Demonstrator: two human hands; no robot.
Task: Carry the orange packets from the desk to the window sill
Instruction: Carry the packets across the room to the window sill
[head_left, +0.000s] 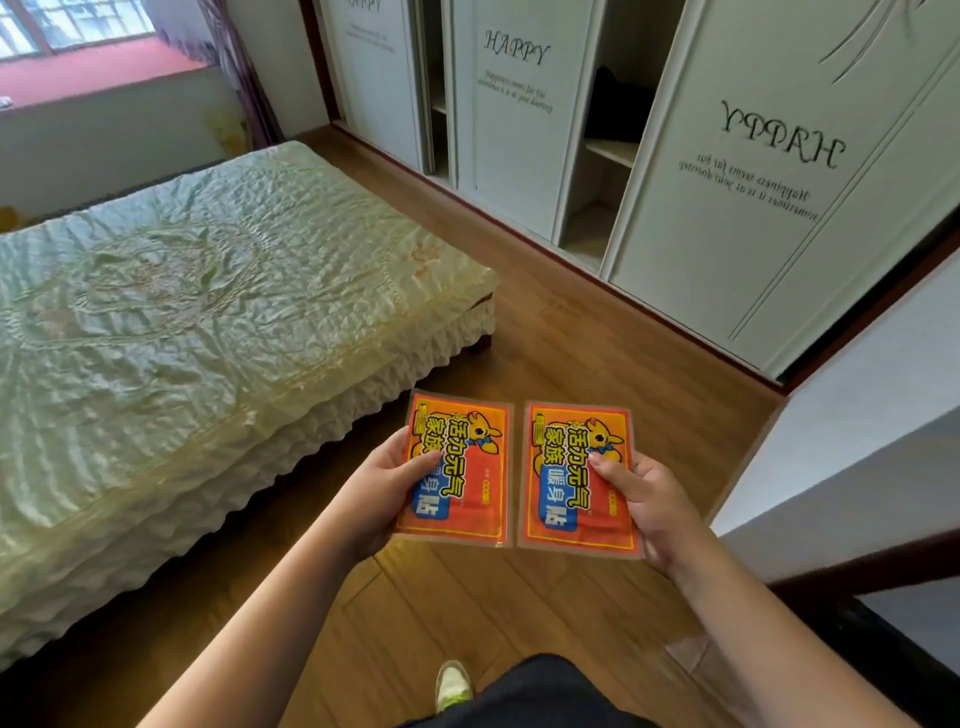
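Two flat orange packets with yellow and blue print are held side by side in front of me, above the wooden floor. My left hand (382, 486) grips the left orange packet (462, 467) by its left edge, thumb on top. My right hand (647, 506) grips the right orange packet (574, 480) by its right edge in the same way. The packets lie almost level and do not touch each other. The window sill (98, 73), covered in red, is far off at the top left, beyond the bed. The desk is not in view.
A bed (171, 322) with a pale green quilted cover fills the left side. White wardrobe doors (753, 171) line the right wall, some slid open. A strip of wooden floor (561, 332) runs between bed and wardrobe. A white wall corner (857, 441) juts in at the right. My shoe (453, 683) shows below.
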